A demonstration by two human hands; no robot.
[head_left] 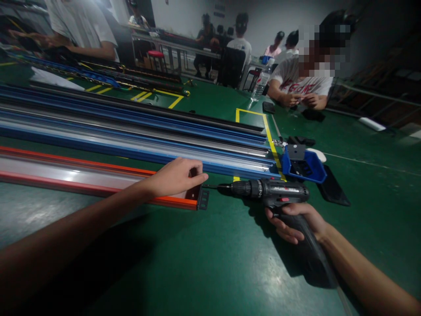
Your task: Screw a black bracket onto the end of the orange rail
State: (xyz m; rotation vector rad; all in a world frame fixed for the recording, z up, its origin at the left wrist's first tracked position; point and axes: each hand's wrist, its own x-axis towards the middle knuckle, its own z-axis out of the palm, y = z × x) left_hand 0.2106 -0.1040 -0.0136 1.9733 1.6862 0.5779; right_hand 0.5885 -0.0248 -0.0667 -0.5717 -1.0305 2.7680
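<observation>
My right hand [296, 221] grips the handle of a black cordless drill [284, 188]. Its long bit [213, 187] points left, the tip at the end of an orange-edged metal rail [176, 201]. A dark end bracket [203, 199] with slots sits at that rail's right end. My left hand [179, 175] is closed over the rail just beside the bracket, with thumb and index finger bent close together. The other fingertips are hidden behind the hand, so any small part in them cannot be seen.
Several blue and black rails [210, 153] lie behind the orange one. A blue parts bin [305, 169] and a black phone-like slab [335, 188] are at right. Farther back stand a plastic bottle [259, 83] and a seated co-worker [302, 83]. Yellow tape marks the green table [197, 272].
</observation>
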